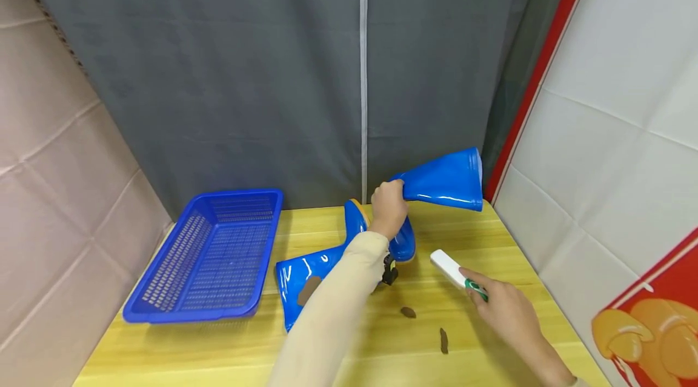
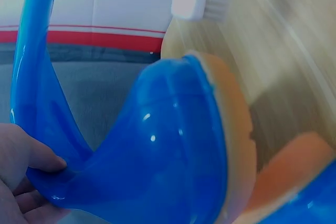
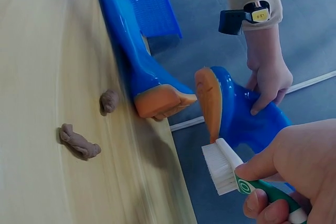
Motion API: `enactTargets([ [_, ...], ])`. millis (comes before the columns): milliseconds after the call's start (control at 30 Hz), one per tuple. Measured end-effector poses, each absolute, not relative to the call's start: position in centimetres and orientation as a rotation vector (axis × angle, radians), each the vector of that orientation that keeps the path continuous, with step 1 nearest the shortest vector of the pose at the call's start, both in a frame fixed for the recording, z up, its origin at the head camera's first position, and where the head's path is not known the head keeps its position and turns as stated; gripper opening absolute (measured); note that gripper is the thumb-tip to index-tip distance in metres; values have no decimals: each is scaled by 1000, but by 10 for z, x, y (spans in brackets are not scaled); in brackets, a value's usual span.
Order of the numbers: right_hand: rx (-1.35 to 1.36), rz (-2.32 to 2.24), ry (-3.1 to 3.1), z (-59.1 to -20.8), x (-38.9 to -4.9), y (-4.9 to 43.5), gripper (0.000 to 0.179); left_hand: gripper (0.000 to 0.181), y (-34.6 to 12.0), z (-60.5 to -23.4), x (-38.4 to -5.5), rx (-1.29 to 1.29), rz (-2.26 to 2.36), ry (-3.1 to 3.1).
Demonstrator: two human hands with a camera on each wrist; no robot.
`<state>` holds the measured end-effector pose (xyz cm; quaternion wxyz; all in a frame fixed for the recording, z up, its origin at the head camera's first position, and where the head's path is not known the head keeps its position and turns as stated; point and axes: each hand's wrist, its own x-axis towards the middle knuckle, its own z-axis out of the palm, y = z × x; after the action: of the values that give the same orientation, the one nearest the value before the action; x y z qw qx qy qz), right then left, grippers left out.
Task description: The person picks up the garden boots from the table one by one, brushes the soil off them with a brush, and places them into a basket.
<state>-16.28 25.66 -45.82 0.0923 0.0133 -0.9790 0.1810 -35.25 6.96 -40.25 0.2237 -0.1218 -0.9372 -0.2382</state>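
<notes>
My left hand (image 1: 389, 208) grips a blue rain boot (image 1: 444, 181) around its ankle, above the table. The boot's shaft points right and its orange sole (image 3: 209, 100) shows in the right wrist view. In my right hand (image 1: 507, 308) is a scrubbing brush (image 1: 449, 267) with a white head, white bristles (image 3: 219, 170) and a green and white handle, held near the boot's toe. A second blue boot (image 1: 311, 266) lies on its side, partly behind my left forearm, with a brown patch (image 1: 309, 291) on its shaft.
A blue plastic basket (image 1: 255, 290) stands at the left of the wooden table (image 1: 382, 369). Two brown lumps (image 1: 408, 312) (image 3: 79, 142) lie on the tabletop near the front. A grey curtain (image 1: 245, 72) hangs behind, and white panels (image 1: 616, 151) border the right side.
</notes>
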Motion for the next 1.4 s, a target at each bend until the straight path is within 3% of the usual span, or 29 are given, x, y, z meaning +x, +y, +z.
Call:
enactTargets([
  [567, 115, 526, -2880, -454, -175, 261, 41, 33, 1, -375, -376, -231, -720, -2552],
  [1400, 154, 565, -2893, -455, -182, 254, 41, 35, -115, -359, -381, -104, -703, -2509],
])
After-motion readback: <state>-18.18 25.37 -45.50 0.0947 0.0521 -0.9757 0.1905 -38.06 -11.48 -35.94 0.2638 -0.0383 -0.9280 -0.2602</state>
